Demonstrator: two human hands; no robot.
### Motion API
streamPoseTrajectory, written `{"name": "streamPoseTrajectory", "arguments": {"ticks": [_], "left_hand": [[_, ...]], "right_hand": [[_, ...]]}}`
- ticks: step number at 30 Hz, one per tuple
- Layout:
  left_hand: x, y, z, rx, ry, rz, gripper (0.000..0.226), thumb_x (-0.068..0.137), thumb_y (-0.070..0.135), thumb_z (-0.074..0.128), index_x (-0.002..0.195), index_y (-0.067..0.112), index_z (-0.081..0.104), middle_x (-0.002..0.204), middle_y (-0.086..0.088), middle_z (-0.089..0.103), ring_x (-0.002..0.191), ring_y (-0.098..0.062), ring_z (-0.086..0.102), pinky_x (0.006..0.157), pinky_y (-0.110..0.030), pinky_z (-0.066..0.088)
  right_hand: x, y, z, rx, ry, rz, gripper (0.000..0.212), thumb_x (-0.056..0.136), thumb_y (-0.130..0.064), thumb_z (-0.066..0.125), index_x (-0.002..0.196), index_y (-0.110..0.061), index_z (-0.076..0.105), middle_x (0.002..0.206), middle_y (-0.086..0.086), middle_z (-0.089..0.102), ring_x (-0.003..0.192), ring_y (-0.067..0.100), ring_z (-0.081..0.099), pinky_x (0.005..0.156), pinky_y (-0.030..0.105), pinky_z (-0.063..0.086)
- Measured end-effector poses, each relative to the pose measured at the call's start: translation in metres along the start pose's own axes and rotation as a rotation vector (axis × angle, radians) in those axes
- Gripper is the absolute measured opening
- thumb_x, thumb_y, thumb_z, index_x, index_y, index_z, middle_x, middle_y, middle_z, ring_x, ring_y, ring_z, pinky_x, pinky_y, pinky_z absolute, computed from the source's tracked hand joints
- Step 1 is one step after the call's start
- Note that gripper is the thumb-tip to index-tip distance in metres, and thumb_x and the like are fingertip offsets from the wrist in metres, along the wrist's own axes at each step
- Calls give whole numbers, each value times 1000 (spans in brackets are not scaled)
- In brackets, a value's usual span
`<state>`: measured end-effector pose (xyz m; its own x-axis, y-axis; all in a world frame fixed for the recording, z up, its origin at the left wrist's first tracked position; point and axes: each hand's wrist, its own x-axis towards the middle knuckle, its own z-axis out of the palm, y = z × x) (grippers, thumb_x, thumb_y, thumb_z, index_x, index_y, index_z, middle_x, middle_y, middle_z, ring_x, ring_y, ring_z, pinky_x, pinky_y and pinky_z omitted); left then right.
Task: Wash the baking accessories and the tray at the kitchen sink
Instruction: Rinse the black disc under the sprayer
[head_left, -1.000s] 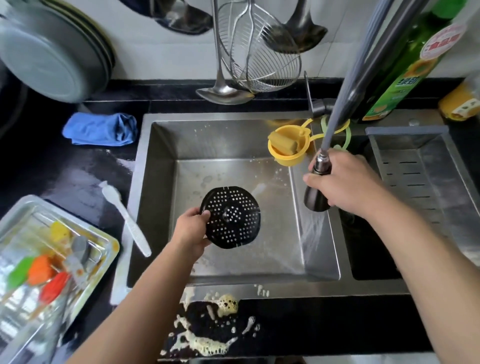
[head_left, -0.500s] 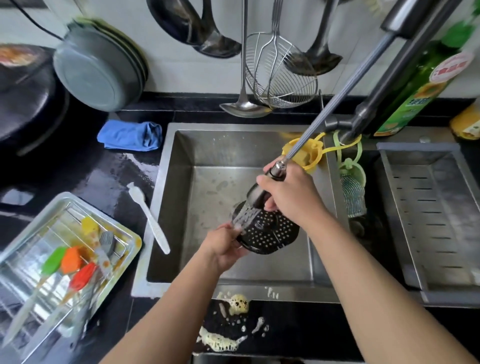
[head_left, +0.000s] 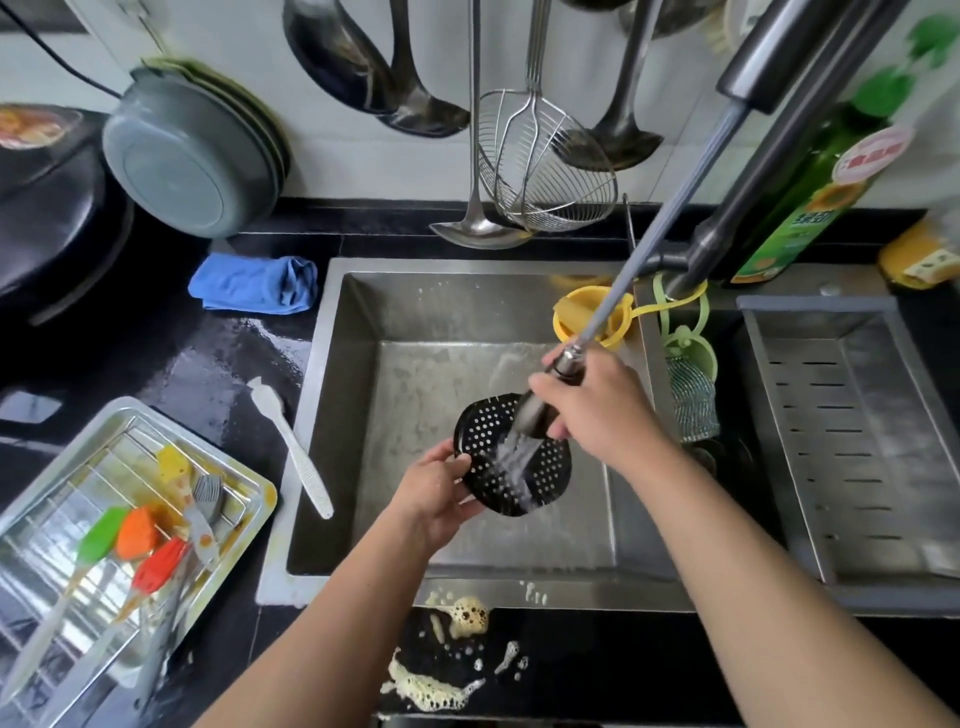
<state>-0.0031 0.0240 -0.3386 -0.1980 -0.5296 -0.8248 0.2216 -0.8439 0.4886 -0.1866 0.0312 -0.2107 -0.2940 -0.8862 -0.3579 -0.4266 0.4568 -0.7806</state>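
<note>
A second ago the spray head (head_left: 535, 415) hung off to the right, clear of the black perforated disc (head_left: 511, 454); now the right hand (head_left: 597, 410) has swung it over and water runs straight onto the disc's face, so rinsing is properly under way. The left hand (head_left: 434, 493) has its fingers (head_left: 460, 467) closed on the disc's left rim, holding it above the sink (head_left: 332, 415) floor. Being round, the disc has no long axis; its holed face tilts up and rightward toward the spray. The tray (head_left: 260, 499) of brushes waits on the tabletop (head_left: 218, 364), unwashed I'd say.
</note>
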Motion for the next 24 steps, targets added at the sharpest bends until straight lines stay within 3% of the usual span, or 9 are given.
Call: {"name": "streamPoseTrajectory", "arguments": {"ticks": [4,7,9,13,17,20,24], "left_hand": [[-3,0,1,-28,-12,-20,31,106,0,39,121,12,63,111,-12,71,98,-29,66,101,-54,52],[-2,4,1,-63,6,-31,24,105,-3,40,117,7,58,111,-17,69,93,-30,67,82,-49,59],[-3,7,1,-67,40,-29,24,102,-8,42,118,5,55,111,-23,67,87,-32,69,72,-45,60],[-4,12,7,1,178,41,55,93,-21,40,127,22,50,118,-22,63,96,-38,69,77,-48,62],[-8,14,11,293,314,121,31,92,-12,50,112,4,67,112,-23,69,94,-33,70,61,-34,61],[-18,13,13,629,368,232,32,90,0,54,112,14,72,93,-10,75,79,-23,69,61,-31,55],[-32,21,15,1140,477,497,39,87,3,55,115,22,75,103,-2,77,96,-24,70,76,-26,51]], "right_hand": [[19,-7,5,-2,91,-13,11,93,-38,64,101,-34,57,91,-6,68,70,18,72,77,43,61],[15,2,-11,-130,155,54,12,93,-39,64,97,-31,55,88,-4,68,72,21,71,76,46,61],[2,1,-10,-132,91,72,13,93,-38,65,95,-30,56,87,-2,69,65,19,72,73,43,62],[-1,-3,5,-69,-11,29,12,93,-36,66,97,-29,58,85,-2,72,55,12,70,71,36,60],[18,5,-10,-94,46,36,15,88,-44,65,95,-34,57,92,-3,69,75,23,72,77,44,61],[22,20,-38,-223,83,17,16,91,-41,64,98,-30,56,89,-3,64,81,26,65,79,40,56],[26,30,-64,-370,49,-54,16,95,-36,61,107,-27,55,82,-3,57,79,29,55,69,35,45]]}}
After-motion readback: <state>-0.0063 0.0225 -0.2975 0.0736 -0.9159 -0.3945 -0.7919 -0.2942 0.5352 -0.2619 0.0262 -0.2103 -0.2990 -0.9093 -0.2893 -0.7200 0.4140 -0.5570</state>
